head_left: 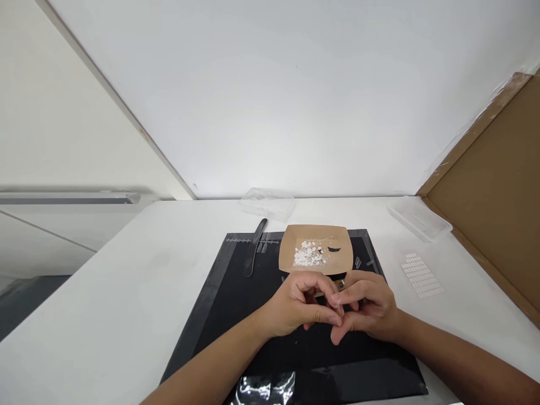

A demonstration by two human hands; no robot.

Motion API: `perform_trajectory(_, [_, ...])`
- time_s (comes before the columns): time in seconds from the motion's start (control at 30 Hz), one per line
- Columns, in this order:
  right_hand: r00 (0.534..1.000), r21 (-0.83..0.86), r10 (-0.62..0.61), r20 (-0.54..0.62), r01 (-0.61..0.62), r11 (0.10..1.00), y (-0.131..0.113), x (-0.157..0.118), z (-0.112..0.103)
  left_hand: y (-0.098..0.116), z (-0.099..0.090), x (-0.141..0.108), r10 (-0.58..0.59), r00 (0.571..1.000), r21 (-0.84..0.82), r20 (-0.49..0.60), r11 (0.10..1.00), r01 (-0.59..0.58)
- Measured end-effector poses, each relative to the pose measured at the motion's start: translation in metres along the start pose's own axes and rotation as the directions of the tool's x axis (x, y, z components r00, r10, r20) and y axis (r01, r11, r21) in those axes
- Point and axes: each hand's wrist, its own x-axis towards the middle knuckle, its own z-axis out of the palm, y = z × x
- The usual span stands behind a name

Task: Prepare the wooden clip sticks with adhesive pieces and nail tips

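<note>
Over the black mat (270, 349), my left hand (310, 301) and my right hand (369, 306) meet, their fingertips touching. Both hands are closed in a pinch around something small and clear, too small to make out. Just beyond them stands a brown paper tray (287, 247) with a heap of small white pieces (310, 254) and a thin black piece (333, 249) in it. A small gold-coloured item (341, 284) shows partly behind my fingers.
A curved black file (255, 247) lies left of the tray, by a clear strip (240, 241). Clear plastic packaging (268, 203) is at the back. On the right are a clear box (419, 218), a sheet of white tabs (422, 275) and a cardboard panel (493, 185).
</note>
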Motion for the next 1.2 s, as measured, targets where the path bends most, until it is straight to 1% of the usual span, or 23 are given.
perform_trajectory(0.1, [0.999, -0.064, -0.041, 0.016, 0.042, 0.997, -0.002, 0.0, 0.0, 0.003, -0.001, -0.001, -0.007, 0.999, 0.014, 0.034, 1.0, 0.007])
perform_trajectory(0.2, [0.998, -0.056, -0.056, 0.037, 0.058, 0.997, -0.005, 0.001, 0.0, 0.004, 0.0, -0.002, -0.01, 0.997, 0.009, 0.074, 1.0, 0.01])
perform_trajectory(0.37, [0.998, -0.025, -0.061, -0.021, 0.06, 0.998, -0.006, 0.007, 0.0, 0.0, 0.002, -0.003, 0.041, 0.998, 0.001, 0.038, 0.999, -0.041])
perform_trajectory(0.53, [0.998, -0.043, -0.056, 0.034, 0.057, 0.997, -0.004, 0.012, -0.006, 0.001, 0.002, -0.004, 0.057, 0.997, 0.033, 0.042, 0.998, -0.059])
perform_trajectory(0.63, [0.997, -0.071, -0.043, 0.06, 0.047, 0.996, -0.002, 0.014, -0.01, 0.001, 0.001, -0.004, 0.084, 0.996, 0.082, 0.0, 0.993, -0.084])
perform_trajectory(0.7, [0.995, -0.125, -0.066, 0.071, 0.074, 0.989, 0.0, 0.015, -0.013, -0.001, 0.0, -0.003, 0.094, 0.995, 0.115, -0.033, 0.989, -0.089])
perform_trajectory(0.8, [0.989, -0.213, -0.119, 0.083, 0.135, 0.968, 0.004, 0.017, -0.017, -0.003, -0.003, -0.002, 0.077, 0.994, 0.16, -0.076, 0.985, -0.064])
perform_trajectory(0.87, [0.988, -0.242, -0.13, 0.082, 0.146, 0.959, 0.007, 0.016, -0.018, -0.004, -0.003, -0.002, 0.068, 0.993, 0.177, -0.101, 0.983, -0.049])
perform_trajectory(1.03, [0.991, -0.212, -0.117, 0.064, 0.128, 0.969, 0.011, 0.013, -0.015, -0.003, -0.001, -0.001, 0.073, 0.988, 0.182, -0.132, 0.982, -0.048])
perform_trajectory(1.2, [0.994, -0.197, -0.092, 0.055, 0.101, 0.975, 0.011, 0.011, -0.014, -0.003, 0.001, -0.002, 0.053, 0.982, 0.222, -0.184, 0.975, -0.011])
